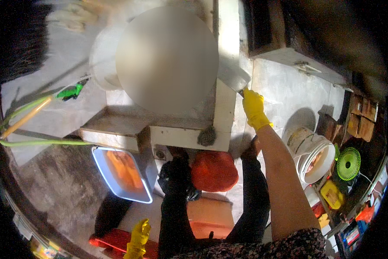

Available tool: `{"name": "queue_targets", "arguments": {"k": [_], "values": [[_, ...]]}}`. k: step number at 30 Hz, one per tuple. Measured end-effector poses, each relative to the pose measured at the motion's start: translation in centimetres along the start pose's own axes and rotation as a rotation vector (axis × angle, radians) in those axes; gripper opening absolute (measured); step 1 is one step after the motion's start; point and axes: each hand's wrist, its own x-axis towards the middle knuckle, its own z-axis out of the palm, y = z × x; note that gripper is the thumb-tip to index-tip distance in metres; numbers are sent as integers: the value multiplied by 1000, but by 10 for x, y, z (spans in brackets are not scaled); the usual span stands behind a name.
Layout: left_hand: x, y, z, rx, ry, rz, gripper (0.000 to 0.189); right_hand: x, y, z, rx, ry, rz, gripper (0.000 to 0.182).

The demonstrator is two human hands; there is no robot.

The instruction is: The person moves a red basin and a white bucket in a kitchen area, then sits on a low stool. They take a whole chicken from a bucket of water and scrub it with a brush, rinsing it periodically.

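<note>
My right hand [254, 110], in a yellow rubber glove, grips the handle of a wide, flat metal blade [234, 74] that looks like a cleaver. This blade reaches over a pale tiled ledge [224, 129]; a blurred round patch hides its far end and whatever lies beyond. My left hand [138, 241], also yellow-gloved, is low at the picture's bottom, beside a red plastic piece [111, 241]. Its fingers are seen edge-on and nothing shows in them. Between my legs sits a rounded red object [215, 170], of a kind I cannot tell.
Left of my legs stands a rectangular plastic tub [148, 191] with orange contents. A green hose [48, 142] and a green spray nozzle [70, 92] lie at left. On the right are a white bucket [326, 166] holding pinkish pieces, a green fan [348, 163] and a yellow container [332, 194].
</note>
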Motion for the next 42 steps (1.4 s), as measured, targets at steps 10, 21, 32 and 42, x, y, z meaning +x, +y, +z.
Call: {"name": "queue_targets", "arguments": {"k": [10,21,32,42], "values": [[-52,127,-15,204,-298,238,41,-269,14,-202,417,-842,60,42],[-83,143,-12,60,-623,170,21,-461,-22,-304,525,-797,-162,32],[-96,142,-9,0,-197,527,31,-447,-34,-326,286,-735,-356,29],[-61,112,-6,-27,-187,422,30,-445,-51,-341,535,-623,-298,43]]}}
